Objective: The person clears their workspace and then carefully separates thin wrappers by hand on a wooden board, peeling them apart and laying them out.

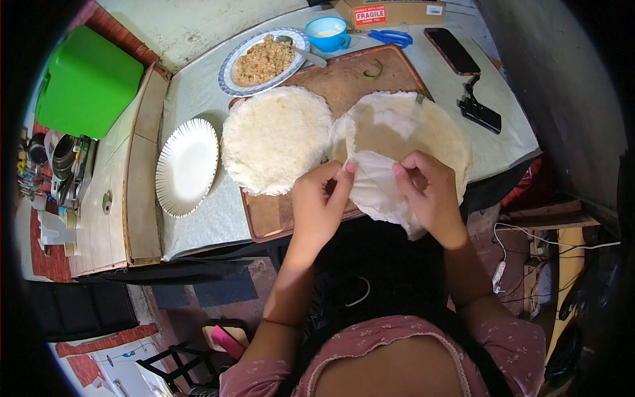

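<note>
Between my two hands is a thin, pale wrapper sheet (376, 173), pinched at its edge and partly lifted. My left hand (324, 202) grips it between thumb and fingers. A short way to the right, my right hand (430, 192) pinches the same sheet. Under and behind it lies a wider round wrapper (443, 132) on the right of the brown board (344, 73). To the left, a stack of round wrappers (276, 139) rests on the board, just beyond my left hand.
A plate of filling (227, 78) with a spoon, a blue cup (329, 44), blue scissors (390, 38) and a cardboard box (410, 12) stand at the back. A white fluted plate (187, 169) is left, a phone (452, 51) and black device (481, 115) right.
</note>
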{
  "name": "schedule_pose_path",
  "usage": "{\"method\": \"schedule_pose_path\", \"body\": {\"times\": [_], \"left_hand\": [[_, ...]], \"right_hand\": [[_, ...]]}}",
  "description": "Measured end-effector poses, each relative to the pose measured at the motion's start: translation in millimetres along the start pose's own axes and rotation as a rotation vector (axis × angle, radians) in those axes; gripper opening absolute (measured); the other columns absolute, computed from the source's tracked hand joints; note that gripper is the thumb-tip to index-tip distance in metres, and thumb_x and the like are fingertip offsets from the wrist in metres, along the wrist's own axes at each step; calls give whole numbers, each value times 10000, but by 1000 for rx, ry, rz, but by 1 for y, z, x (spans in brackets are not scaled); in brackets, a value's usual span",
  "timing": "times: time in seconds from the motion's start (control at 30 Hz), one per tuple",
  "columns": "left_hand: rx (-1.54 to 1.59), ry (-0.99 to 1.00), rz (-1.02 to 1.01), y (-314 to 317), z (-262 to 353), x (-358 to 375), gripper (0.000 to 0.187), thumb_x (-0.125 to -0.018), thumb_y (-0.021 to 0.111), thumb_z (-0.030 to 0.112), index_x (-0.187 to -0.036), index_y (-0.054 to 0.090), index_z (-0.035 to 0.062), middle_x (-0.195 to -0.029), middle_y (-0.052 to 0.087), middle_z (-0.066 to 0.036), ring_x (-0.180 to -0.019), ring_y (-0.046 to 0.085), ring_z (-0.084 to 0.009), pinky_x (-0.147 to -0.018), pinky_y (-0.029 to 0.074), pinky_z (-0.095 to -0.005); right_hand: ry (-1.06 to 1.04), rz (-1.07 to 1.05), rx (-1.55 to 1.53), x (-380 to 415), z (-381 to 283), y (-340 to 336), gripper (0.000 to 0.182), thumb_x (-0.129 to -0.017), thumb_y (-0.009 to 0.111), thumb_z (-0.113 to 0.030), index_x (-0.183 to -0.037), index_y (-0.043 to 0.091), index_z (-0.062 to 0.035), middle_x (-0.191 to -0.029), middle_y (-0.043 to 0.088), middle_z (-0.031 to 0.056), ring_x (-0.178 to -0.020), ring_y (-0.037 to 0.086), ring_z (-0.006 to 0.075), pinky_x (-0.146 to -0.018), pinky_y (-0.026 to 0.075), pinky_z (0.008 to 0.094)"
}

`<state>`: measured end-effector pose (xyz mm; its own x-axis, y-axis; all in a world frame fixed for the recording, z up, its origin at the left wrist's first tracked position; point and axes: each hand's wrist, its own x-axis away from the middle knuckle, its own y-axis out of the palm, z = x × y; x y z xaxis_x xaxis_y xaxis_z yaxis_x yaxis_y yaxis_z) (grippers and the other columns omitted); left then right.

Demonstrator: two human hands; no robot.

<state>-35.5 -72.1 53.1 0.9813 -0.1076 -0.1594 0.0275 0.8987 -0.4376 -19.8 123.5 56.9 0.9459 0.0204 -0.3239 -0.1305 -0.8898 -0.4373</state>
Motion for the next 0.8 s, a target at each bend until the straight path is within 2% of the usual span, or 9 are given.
{"method": "schedule_pose_path", "body": {"times": [0.1, 0.2, 0.3, 0.33, 0.43, 0.53, 0.63, 0.73, 0.8], "left_hand": [[-98, 115, -4, -2, 7, 5, 253, -938, 636, 186, -769, 592, 2, -644, 540, -164, -560, 538, -322, -523, 381, -403], [-187, 215, -40, 1, 10, 11, 162, -893, 652, 134, -807, 621, 0, -752, 588, -160, -693, 588, -337, -593, 435, -409], [-174, 407, -11, 8, 14, 17, 113, -853, 658, 104, -838, 635, -6, -861, 613, -149, -816, 597, -363, -684, 473, -426], [-222, 388, 8, 9, 14, 20, 102, -832, 660, 92, -858, 646, -6, -897, 618, -143, -859, 590, -371, -745, 483, -436], [-227, 408, 63, 8, 5, 25, 89, -825, 661, 81, -844, 640, -4, -874, 614, -139, -835, 586, -361, -734, 475, -435], [-252, 348, 84, -2, -8, 33, 79, -815, 665, 70, -824, 632, -2, -857, 609, -134, -814, 579, -352, -718, 470, -430], [-317, 336, 89, -5, -8, 37, 105, -798, 684, 80, -820, 621, -2, -838, 601, -132, -782, 569, -348, -693, 459, -432], [-290, 195, 58, -6, 1, 36, 207, -778, 707, 64, -967, 637, 17, -878, 628, -142, -843, 601, -370, -732, 484, -430], [-199, 179, 154, 1, 10, 29, 353, -762, 716, 35, -1100, 616, 39, -940, 648, -155, -905, 620, -379, -769, 500, -426]], "right_hand": [[81, -105, -37, -1, -6, -8, 154, -863, 714, -96, -889, 603, 7, -778, 618, 131, -697, 631, 238, -666, 501, 334], [-117, 69, -136, -3, -25, 11, 203, -839, 748, -121, -943, 636, 13, -802, 641, 127, -744, 653, 240, -698, 512, 332], [-139, -4, -183, -3, -30, 15, 254, -823, 768, -138, -987, 657, 22, -837, 668, 125, -782, 669, 246, -723, 519, 329], [-189, -88, -121, -4, -28, 9, 249, -810, 776, -134, -974, 667, 19, -860, 687, 126, -771, 674, 234, -706, 522, 319], [-38, -204, -169, -5, -18, 4, 210, -807, 768, -115, -949, 678, 11, -856, 693, 131, -738, 669, 219, -677, 521, 305], [-43, -97, -89, -5, -4, -2, 152, -816, 746, -87, -917, 680, 6, -813, 683, 124, -692, 656, 207, -644, 513, 296], [-4, -98, -47, 2, -7, 5, 117, -837, 711, -58, -930, 673, 3, -794, 655, 120, -684, 637, 216, -631, 501, 299], [-63, -93, -53, 2, -18, 12, 101, -842, 684, -36, -937, 668, -5, -775, 614, 118, -683, 611, 248, -624, 484, 330], [-101, -120, -23, 3, -22, 16, 85, -838, 677, -28, -918, 657, -9, -775, 598, 122, -691, 598, 270, -628, 475, 352]]}}
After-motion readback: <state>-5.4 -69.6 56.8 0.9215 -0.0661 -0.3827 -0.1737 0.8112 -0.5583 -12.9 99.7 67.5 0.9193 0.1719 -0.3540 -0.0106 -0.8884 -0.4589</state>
